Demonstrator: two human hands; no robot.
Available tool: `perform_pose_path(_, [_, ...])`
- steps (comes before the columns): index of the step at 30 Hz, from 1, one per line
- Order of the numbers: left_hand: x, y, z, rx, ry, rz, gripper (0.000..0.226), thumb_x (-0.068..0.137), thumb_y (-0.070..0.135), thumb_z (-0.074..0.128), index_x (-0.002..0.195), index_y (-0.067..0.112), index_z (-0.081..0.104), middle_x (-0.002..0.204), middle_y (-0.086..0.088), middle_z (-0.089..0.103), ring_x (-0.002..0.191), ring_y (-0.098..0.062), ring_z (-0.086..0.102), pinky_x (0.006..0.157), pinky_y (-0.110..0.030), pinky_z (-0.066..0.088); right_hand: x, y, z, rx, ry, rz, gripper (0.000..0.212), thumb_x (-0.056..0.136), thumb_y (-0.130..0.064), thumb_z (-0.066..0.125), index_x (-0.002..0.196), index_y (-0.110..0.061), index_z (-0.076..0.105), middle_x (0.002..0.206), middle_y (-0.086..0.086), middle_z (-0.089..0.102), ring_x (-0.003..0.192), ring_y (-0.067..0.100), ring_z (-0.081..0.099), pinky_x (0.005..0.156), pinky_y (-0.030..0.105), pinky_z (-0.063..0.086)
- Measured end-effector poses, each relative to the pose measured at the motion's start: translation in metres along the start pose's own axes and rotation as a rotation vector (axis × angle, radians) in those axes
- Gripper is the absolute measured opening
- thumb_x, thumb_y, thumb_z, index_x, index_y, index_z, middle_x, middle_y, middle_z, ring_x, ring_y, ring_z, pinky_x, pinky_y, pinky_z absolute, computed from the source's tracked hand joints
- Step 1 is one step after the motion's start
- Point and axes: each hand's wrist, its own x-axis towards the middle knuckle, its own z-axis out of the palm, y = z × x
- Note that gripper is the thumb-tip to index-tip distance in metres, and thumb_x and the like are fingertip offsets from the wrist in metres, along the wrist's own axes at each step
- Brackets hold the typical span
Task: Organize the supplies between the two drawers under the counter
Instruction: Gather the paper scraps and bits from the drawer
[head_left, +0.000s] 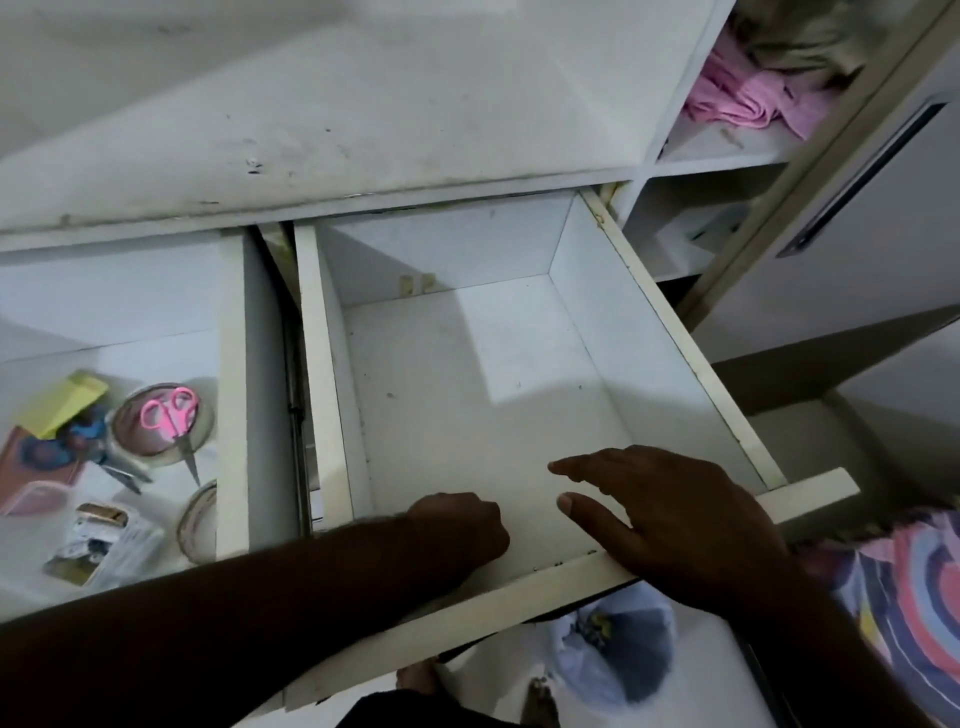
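A: Nearest the camera, what do you see?

B: Two bare arms reach in from six o'clock. The left hand (457, 530) is down inside the right drawer (691, 358), near its front wall at about seven o'clock of the drawer floor. Its fingers are curled under, and I cannot tell whether they hold anything.

A: And the other hand?

B: The right hand (670, 519) lies over the drawer's front edge at about five o'clock, fingers straight and spread, thumb out, gripping nothing. A striped sleeve (904, 587) shows beside it at four o'clock.

A: Where are the supplies?

B: All in the left drawer (231, 374), at nine o'clock of the view. Pink scissors (174, 415) lie across a tape roll (156, 431), with a yellow pad (62, 402) just beside at its ten o'clock. A second tape roll (200, 519) leans against the drawer's right wall. Blue-handled scissors (98, 447) and a small stapler (101, 517) lie nearer the front.

A: Farther back?

B: The white counter (332, 104) spans twelve o'clock. At two o'clock, pink cloth (737, 98) sits on an open shelf (727, 150).
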Motion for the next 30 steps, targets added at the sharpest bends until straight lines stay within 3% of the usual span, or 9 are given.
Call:
perform_pose_path(5, [-0.014,-0.009,-0.017,-0.535,0.111,0.014,0.005,0.088,0.005,0.064,0.086,0.007,0.061,0.089,-0.016,0.06,0.097,-0.03,0.068,0.084,-0.035,0.056,-0.001,0.004,0.006,0.065,0.074,0.068,0.059,0.091,-0.076,0.028,0.143,-0.049,0.037,0.136,-0.026,0.055,0.115,-0.007,0.053,0.095,0.018,0.041])
perform_pose_path(8, [-0.03,-0.008,-0.052,-1.026,0.474,0.095,0.012,0.079,0.001,0.077,0.08,0.008,0.067,0.083,-0.007,0.071,0.071,-0.01,0.073,0.07,-0.03,0.062,0.003,0.009,0.011,0.282,0.214,0.126,0.059,0.092,-0.074,0.035,0.143,-0.044,0.042,0.134,-0.025,0.055,0.109,-0.012,0.05,0.093,0.019,0.048])
perform_pose_path(11, [-0.049,0.007,-0.087,-1.232,0.867,0.163,0.014,0.081,0.003,0.076,0.085,0.01,0.065,0.085,0.004,0.07,0.072,-0.011,0.073,0.07,-0.029,0.061,0.005,0.01,0.002,0.775,0.441,0.246,0.047,0.095,-0.064,0.04,0.132,-0.039,0.056,0.121,-0.02,0.065,0.107,-0.003,0.062,0.09,0.027,0.057])
perform_pose_path(14, [-0.057,0.031,-0.119,-1.147,1.1,0.25,0.013,0.084,0.012,0.075,0.087,0.017,0.064,0.096,0.014,0.07,0.088,-0.01,0.072,0.075,-0.025,0.059,0.004,0.011,-0.021,1.646,0.448,0.383,0.047,0.101,-0.056,0.038,0.109,-0.022,0.069,0.096,-0.001,0.075,0.085,0.013,0.073,0.086,0.042,0.058])
perform_pose_path(17, [-0.051,0.053,-0.141,-1.013,1.151,0.303,0.014,0.088,0.029,0.067,0.098,0.02,0.068,0.1,0.008,0.071,0.094,-0.014,0.07,0.081,-0.034,0.059,-0.008,0.018,-0.034,2.247,0.294,0.435,0.056,0.1,-0.054,0.039,0.09,-0.008,0.069,0.076,0.01,0.069,0.066,0.019,0.068,0.069,0.035,0.057])
perform_pose_path(21, [-0.054,0.079,-0.151,-1.23,1.027,0.441,0.02,0.094,0.019,0.063,0.113,0.021,0.069,0.111,0.007,0.073,0.107,-0.015,0.068,0.092,-0.04,0.056,-0.029,0.03,-0.024,2.272,0.35,0.449,0.039,0.096,-0.038,0.049,0.098,-0.003,0.067,0.09,0.016,0.065,0.077,0.022,0.063,0.065,0.03,0.054])
perform_pose_path(25, [-0.05,0.094,-0.147,-1.305,1.194,0.406,0.019,0.098,0.011,0.051,0.101,0.015,0.069,0.102,0.001,0.073,0.102,-0.023,0.069,0.088,-0.038,0.057,-0.073,0.055,-0.005,2.436,0.403,0.407,0.037,0.098,-0.036,0.05,0.087,-0.004,0.066,0.078,0.01,0.058,0.051,0.01,0.048,0.034,0.015,0.036])
perform_pose_path(28, [-0.019,0.118,-0.138,-0.782,0.995,0.21,0.033,0.096,0.051,0.038,0.123,0.038,0.053,0.128,0.02,0.059,0.121,0.007,0.051,0.104,-0.01,0.036,-0.111,0.076,0.032,2.436,0.493,0.573,0.031,0.094,-0.029,0.052,0.076,-0.007,0.064,0.07,0.007,0.054,0.046,0.01,0.04,0.03,0.016,0.028])
perform_pose_path(30, [0.007,0.136,-0.127,-0.379,0.888,0.18,0.057,0.096,0.059,0.029,0.143,0.03,0.043,0.146,0.004,0.051,0.133,-0.008,0.047,0.109,-0.025,0.037,-0.129,0.094,0.067,2.33,0.542,0.783,0.028,0.092,-0.027,0.055,0.073,-0.009,0.066,0.071,0.006,0.056,0.049,0.012,0.04,0.033,0.018,0.028])
